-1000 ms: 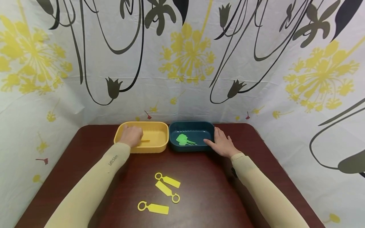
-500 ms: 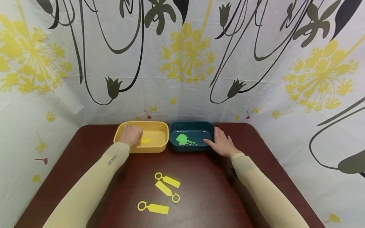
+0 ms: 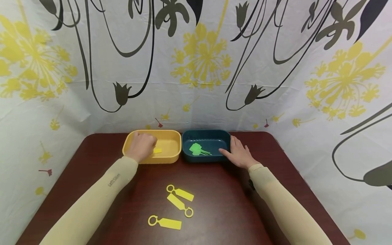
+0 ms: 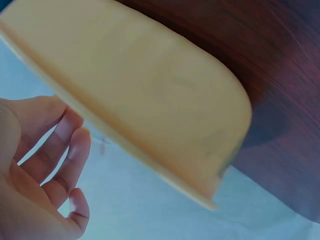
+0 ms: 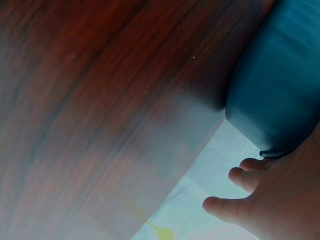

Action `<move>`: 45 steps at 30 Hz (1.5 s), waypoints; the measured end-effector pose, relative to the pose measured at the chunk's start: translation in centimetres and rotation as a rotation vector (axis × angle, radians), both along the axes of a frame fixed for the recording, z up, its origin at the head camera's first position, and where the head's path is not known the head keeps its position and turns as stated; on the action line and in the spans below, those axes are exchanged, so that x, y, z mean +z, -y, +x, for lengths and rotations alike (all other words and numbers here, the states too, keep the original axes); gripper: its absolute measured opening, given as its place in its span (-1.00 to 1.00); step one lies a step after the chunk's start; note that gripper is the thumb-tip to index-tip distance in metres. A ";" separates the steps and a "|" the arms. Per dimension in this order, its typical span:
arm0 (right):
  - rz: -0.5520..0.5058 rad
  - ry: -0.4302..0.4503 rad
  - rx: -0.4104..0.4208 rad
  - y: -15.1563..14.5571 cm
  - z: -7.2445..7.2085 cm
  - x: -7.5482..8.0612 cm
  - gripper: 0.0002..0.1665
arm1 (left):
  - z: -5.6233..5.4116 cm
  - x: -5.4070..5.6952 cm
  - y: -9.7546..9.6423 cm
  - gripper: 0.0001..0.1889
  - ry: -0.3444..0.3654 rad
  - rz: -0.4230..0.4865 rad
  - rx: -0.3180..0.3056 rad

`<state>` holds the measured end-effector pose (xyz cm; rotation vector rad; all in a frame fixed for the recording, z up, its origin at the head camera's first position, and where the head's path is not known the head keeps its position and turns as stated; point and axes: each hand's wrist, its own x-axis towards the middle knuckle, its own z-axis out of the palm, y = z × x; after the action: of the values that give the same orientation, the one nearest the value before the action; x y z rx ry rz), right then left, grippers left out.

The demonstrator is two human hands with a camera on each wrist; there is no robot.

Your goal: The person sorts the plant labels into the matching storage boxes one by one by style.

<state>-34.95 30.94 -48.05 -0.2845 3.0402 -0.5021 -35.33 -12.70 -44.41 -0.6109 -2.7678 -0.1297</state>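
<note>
My left hand (image 3: 141, 147) is over the left end of the yellow bin (image 3: 171, 143). Beside its knuckles, part of a flat yellow tag (image 3: 157, 150) shows on the bin floor. In the left wrist view, the fingers (image 4: 75, 155) are loosely bent near the bin's rim, with nothing visible in them. My right hand (image 3: 239, 153) rests at the right end of the dark blue bin (image 3: 206, 159), thumb over the inside and straight fingers along the outer wall. Several bright green flat pieces with thin stems (image 3: 196, 149) lie in the blue bin.
Three yellow ring-ended tags lie on the dark red-brown table (image 3: 220, 204): an upper tag (image 3: 184, 194), a middle tag (image 3: 176, 201) touching or nearly touching it, and a front tag (image 3: 170, 223). A patterned cloth (image 3: 202, 102) hangs behind and along both sides.
The yellow tag in the yellow bin has gone from edge-on to lying flat. My left hand has drifted slightly up and right from it. My right hand keeps its place.
</note>
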 end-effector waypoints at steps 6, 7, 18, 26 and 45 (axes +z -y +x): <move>0.004 -0.006 -0.001 -0.1 -0.1 0.3 0.35 | 1.8 0.8 -0.9 -0.82 -0.077 0.005 -0.043; 0.004 -0.006 -0.002 -0.1 -0.1 0.4 0.35 | 2.0 0.9 -1.0 -0.84 -0.079 0.007 -0.046; -0.003 0.003 -0.004 0.0 -0.1 0.3 0.36 | 3.8 1.1 -1.5 -0.83 -0.161 0.070 -0.090; -0.009 -0.002 -0.006 0.2 0.0 0.1 0.34 | 5.7 1.3 -2.5 -0.91 -0.181 0.113 -0.164; -0.018 -0.003 -0.006 0.1 0.1 0.0 0.33 | 9.3 -0.7 -4.4 -0.86 0.004 0.181 -0.358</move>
<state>-34.83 30.84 -48.05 -0.2779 3.0415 -0.5294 -26.06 -8.29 -45.16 -1.0472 -2.5838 -0.4531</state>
